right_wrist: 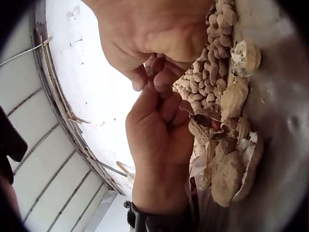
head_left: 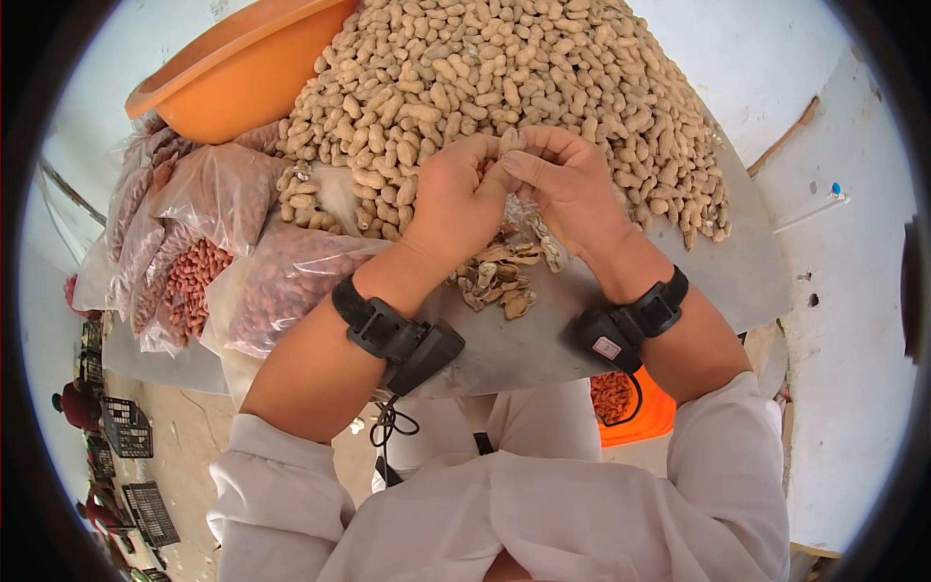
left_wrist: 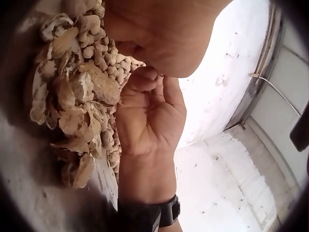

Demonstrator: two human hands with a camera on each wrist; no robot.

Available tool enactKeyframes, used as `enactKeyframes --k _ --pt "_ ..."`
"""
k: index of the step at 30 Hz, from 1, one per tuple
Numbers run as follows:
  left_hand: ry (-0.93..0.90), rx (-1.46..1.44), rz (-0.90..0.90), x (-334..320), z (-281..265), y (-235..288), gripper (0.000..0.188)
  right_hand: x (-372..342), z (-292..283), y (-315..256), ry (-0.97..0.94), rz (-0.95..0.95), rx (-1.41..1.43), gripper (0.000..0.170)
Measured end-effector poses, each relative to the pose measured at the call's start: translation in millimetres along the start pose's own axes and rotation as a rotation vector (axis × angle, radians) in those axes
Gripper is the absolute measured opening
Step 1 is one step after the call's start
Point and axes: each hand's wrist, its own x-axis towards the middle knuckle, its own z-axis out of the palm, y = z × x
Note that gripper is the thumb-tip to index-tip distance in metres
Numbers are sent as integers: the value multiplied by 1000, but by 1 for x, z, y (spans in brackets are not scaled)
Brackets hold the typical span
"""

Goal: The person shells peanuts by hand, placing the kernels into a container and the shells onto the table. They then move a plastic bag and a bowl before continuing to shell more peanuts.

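Both hands meet at the near edge of a heap of unshelled peanuts [head_left: 504, 73]. Between the fingertips a peanut [head_left: 511, 142] shows in the head view, pinched by the left hand [head_left: 460, 202] and the right hand [head_left: 574, 194]. The left wrist view has the left hand [left_wrist: 159, 36] above the right hand [left_wrist: 150, 118], fingertips touching, the peanut hidden. Seen from the right wrist, the right hand [right_wrist: 154, 34] and left hand [right_wrist: 160, 130] have curled fingers together. Broken shells [head_left: 497, 276] lie on the metal table [head_left: 543, 335] below the hands.
An orange basin [head_left: 228, 82] stands at the back left. Clear bags of red kernels [head_left: 291, 281] lie left of the heap, one with loose kernels [head_left: 197, 281] showing. Below the table's front edge is an orange container [head_left: 647, 419] holding reddish kernels. Black crates [head_left: 128, 427] stand on the floor at left.
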Motion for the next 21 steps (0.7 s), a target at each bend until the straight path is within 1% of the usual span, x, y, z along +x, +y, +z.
enactKeyframes --k 4,7,10,13,16,21 --pt "1 -15 -43 -1 1 5 10 -1 1 3 24 -32 11 18" --pt "-30 -63 -44 1 -1 1 12 0 3 3 53 -12 101 17" --pt "-21 -163 -51 0 2 5 12 3 0 7 15 -54 149 16" --pt "30 -208 -37 1 4 0 12 2 2 7 13 -39 243 12" --pt "35 -281 -131 1 1 2 13 2 4 9 22 -38 316 12" --pt "0 -680 -287 2 0 7 18 4 -3 9 -31 9 439 14"
